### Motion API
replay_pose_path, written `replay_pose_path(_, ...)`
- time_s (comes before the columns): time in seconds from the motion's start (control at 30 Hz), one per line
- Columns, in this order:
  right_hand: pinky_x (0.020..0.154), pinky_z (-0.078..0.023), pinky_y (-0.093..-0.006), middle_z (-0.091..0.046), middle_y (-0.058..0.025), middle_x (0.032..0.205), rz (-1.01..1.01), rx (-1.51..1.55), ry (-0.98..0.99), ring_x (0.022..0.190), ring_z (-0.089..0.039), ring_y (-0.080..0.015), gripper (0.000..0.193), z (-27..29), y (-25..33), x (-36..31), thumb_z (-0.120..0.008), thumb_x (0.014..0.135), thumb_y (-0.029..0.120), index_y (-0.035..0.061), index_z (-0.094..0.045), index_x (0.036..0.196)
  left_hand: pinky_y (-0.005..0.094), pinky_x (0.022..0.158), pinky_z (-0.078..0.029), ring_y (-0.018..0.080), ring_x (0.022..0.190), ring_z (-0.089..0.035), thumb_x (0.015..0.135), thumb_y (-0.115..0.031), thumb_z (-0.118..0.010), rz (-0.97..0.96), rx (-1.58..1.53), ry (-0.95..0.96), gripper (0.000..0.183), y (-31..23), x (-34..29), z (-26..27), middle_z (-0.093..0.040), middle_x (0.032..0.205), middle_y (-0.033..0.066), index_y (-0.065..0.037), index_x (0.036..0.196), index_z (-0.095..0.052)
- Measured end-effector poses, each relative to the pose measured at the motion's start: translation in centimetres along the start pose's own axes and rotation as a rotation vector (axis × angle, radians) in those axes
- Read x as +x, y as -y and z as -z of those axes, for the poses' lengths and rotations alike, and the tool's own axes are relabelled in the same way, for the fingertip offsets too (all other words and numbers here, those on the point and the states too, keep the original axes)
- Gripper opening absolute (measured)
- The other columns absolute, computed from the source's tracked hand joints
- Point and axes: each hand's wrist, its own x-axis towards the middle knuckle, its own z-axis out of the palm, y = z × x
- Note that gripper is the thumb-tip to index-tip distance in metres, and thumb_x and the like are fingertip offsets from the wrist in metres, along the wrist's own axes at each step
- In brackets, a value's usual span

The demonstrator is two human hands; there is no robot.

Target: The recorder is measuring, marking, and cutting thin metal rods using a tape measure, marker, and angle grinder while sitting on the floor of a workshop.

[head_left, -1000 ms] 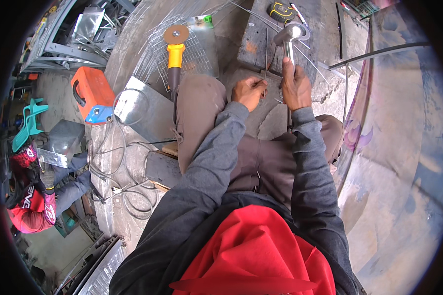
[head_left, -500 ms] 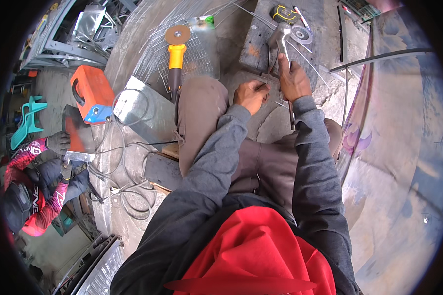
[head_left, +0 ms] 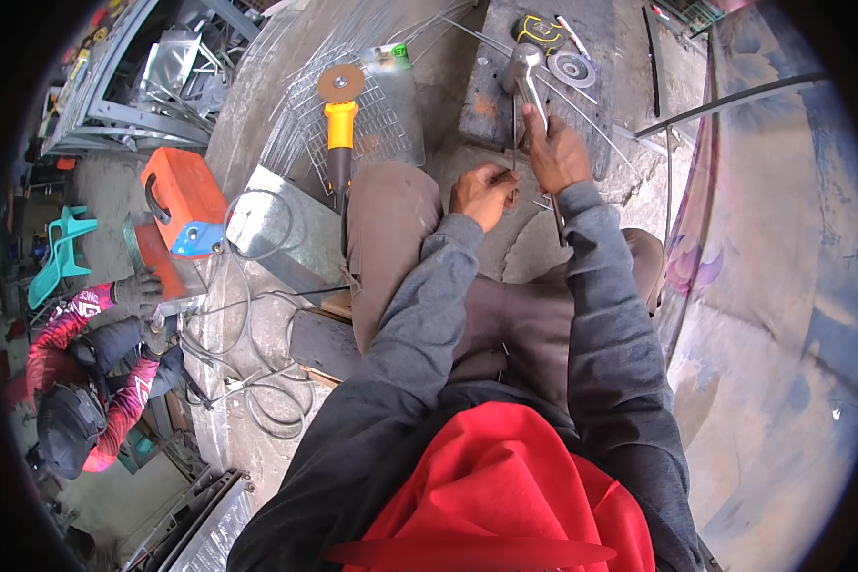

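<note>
- I saw the right hand (head_left: 557, 154) wrapped firmly round the hammer (head_left: 524, 71), fingers closed on its shaft!
- The hammer's head was above the wooden block (head_left: 486, 103); whether it touched, I couldn't tell.
- Over to the left hand (head_left: 483, 194): fingers curled nearly closed, pinching a thin metal rod (head_left: 516, 143) just beside the hammer.
- I spotted a tape measure (head_left: 540, 34) and grey disc (head_left: 572, 72) on the block, the yellow grinder (head_left: 339, 126) well left.

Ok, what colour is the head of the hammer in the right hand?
Silvery metal; the hammer head shows best in the head view.
</note>
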Motion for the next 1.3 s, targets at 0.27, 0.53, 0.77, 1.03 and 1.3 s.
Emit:
replay_pose_path(0.27,0.054,-0.048,-0.0489,-0.055,-0.0231,0.086,0.298,-0.263,-0.141,0.065,-0.060,-0.0426,0.038,-0.4,-3.1,-2.6,-0.046,0.098,0.021,0.0197,-0.042,0.136,0.0250,0.061,-0.048,0.0121,0.068,-0.064,0.088,-0.024,-0.065,0.008,-0.017,-0.013,0.025,-0.1,-0.2,-0.2,-0.068,0.081,0.0057,-0.003,0.102,-0.065)
replay_pose_path(0.53,0.059,-0.050,-0.0491,-0.060,-0.0270,0.086,-0.357,0.220,0.025,0.071,-0.062,-0.0438,0.042,2.5,-4.2,-4.9,-0.037,0.100,0.042,0.0085,-0.058,0.111,0.0248,0.070,-0.048,0.0107,0.075,-0.061,0.091,-0.026,-0.063,0.115,-0.453,0.202,0.020,-6.0,-4.5,-0.2,-0.063,0.080,-0.0016,-0.007,0.100,-0.063)
replay_pose_path(0.77,0.072,-0.048,-0.0535,-0.059,-0.0289,0.093,0.038,-0.025,-0.184,0.078,-0.060,-0.0495,0.043,-0.1,-6.8,-5.0,-0.037,0.100,0.043,0.0065,-0.057,0.111,0.0281,0.071,-0.048,0.0095,0.080,-0.062,0.093,-0.022,-0.061,0.207,-0.879,0.236,0.012,-8.3,-5.0,-2.5,-0.065,0.084,-0.0051,-0.011,0.098,-0.063)
replay_pose_path(1.03,0.078,-0.046,-0.0535,-0.059,-0.0371,0.091,-0.080,0.041,-0.192,0.090,-0.058,-0.0528,0.060,-0.7,-7.7,-4.2,-0.039,0.097,0.052,-0.0055,-0.055,0.096,0.0297,0.071,-0.048,0.0104,0.085,-0.064,0.095,-0.021,-0.057,0.183,-0.926,0.261,0.012,-9.8,-4.3,-3.0,-0.067,0.090,-0.0048,-0.011,0.099,-0.062)
replay_pose_path(1.3,0.068,-0.048,-0.0535,-0.058,-0.0312,0.089,0.032,-0.097,-0.175,0.078,-0.059,-0.0491,0.040,-1.0,-8.8,-4.3,-0.038,0.100,0.039,0.0035,-0.052,0.113,0.0302,0.071,-0.049,0.0107,0.084,-0.063,0.095,-0.020,-0.055,0.174,-0.936,0.261,0.014,-10.1,-3.8,-2.7,-0.067,0.090,-0.0039,-0.009,0.101,-0.062)
